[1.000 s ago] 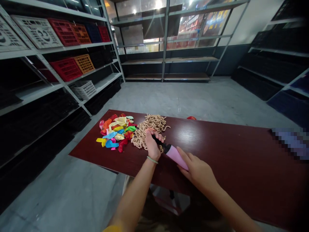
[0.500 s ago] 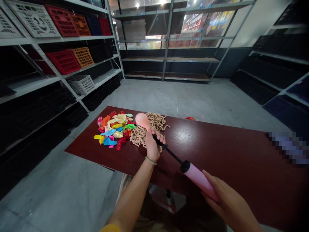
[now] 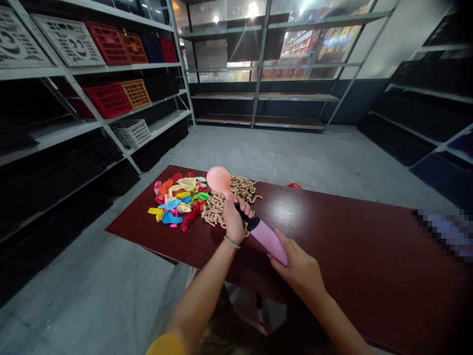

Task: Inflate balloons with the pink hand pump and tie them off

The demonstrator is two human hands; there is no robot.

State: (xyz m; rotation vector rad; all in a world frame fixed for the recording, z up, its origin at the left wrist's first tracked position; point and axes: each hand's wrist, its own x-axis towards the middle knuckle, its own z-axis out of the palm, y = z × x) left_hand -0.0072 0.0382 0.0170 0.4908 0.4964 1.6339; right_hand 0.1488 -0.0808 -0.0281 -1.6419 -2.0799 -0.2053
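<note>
My left hand [image 3: 232,220] grips the black front end of a pink hand pump [image 3: 266,237] and pinches the neck of a small, partly inflated pink balloon [image 3: 219,179] onto its nozzle. My right hand [image 3: 299,268] holds the pump's pink barrel, pushed in close to the left hand. Both hands hover over the dark red table [image 3: 332,241]. Just beyond the left hand lies a heap of tan, uninflated long balloons [image 3: 242,190]. Left of that sits a pile of flat balloons in mixed colours [image 3: 177,199].
A small red balloon [image 3: 294,186] lies at the table's far edge. Metal shelving with red, orange and white crates [image 3: 107,98] lines the left wall. More shelves stand at the back and right. A blurred patch [image 3: 447,229] covers the table's right end. Grey concrete floor surrounds the table.
My right hand has pushed the pump barrel in toward the left hand, after pulling it out half a second ago. The pink balloon appeared and has swelled slightly.
</note>
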